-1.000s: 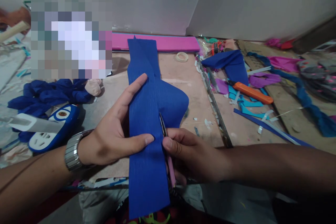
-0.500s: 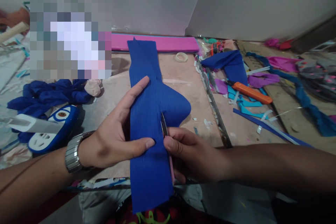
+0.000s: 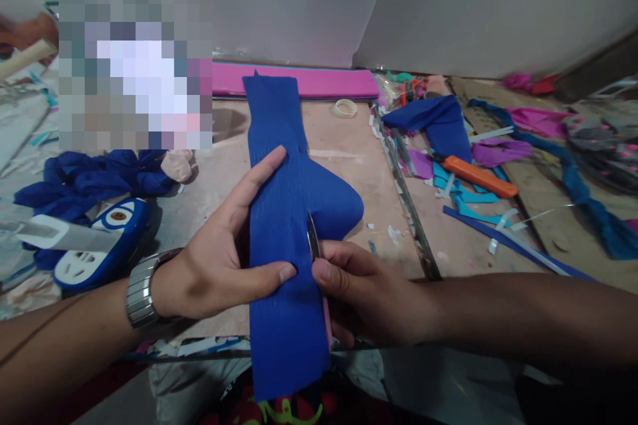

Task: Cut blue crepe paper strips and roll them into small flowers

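Left forearm (image 3: 64,335) and right forearm (image 3: 508,309) in from the sides, left hand (image 3: 202,272) with thumb (image 3: 262,281) and index finger (image 3: 259,176) spread wide, right hand (image 3: 363,285) curled nearby, its thumb against the bent index finger.

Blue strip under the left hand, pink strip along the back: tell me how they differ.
The blue strip runs toward the wearer, while the pink strip lies crosswise. The left hand holds the blue strip but not the pink strip. The blue strip bulges rightward; the pink strip looks flat. Both are long.
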Tool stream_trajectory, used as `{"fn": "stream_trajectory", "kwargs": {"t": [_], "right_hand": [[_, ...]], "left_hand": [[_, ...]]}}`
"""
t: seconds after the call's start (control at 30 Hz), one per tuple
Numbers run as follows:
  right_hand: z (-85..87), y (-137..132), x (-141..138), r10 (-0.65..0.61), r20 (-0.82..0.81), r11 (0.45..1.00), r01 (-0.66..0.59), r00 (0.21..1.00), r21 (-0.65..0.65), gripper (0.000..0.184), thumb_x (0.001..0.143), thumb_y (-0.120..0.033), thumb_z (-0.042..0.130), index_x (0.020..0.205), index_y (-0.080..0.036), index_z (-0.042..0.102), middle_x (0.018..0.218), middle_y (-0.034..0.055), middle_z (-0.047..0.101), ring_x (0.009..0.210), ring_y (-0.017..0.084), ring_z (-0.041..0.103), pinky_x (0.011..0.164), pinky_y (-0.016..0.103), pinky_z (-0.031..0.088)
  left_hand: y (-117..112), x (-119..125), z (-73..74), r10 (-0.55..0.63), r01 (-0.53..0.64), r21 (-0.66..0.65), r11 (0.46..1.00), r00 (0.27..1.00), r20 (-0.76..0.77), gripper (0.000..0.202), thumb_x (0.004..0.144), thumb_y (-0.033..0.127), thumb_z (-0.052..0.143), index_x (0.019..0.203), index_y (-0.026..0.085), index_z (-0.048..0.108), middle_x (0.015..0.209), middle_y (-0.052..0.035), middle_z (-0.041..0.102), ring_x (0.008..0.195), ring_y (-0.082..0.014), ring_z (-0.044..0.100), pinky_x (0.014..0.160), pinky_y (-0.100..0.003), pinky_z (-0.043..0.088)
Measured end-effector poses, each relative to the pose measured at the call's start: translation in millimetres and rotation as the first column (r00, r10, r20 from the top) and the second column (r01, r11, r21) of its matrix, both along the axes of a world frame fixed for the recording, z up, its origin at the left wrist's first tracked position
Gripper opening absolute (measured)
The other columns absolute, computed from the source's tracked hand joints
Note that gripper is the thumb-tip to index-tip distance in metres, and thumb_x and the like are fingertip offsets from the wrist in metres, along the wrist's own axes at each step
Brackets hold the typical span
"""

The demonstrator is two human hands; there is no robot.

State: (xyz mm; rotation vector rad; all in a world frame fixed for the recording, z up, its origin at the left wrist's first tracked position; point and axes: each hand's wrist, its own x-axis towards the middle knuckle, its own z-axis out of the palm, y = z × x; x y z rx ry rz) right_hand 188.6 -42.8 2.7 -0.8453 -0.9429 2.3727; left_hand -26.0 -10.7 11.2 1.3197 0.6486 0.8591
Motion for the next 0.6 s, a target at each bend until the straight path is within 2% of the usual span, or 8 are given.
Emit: {"fn": "stream_trajectory", "kwargs": {"t": [0.6], "right_hand": [[2.4,0.5,-1.4,-0.026,0.004,1.000,0.026,1.000,0.011,0.046,0.090,-0.061,0.068,0.086,-0.018,0.054,0.058,-0.0040,0.062,0.039,0.006,0.049,0.037,0.015,0.036]], "left_hand": [[0.1,-0.7,0.7,0.019,-0.019,0.009,1.000,0.999,-0.049,0.108,0.079,0.032,0.084,0.164,0.038,0.017,0.149,-0.0095,0.056,0.127,-0.0365,0.062,0.097,-0.047,0.062]]}}
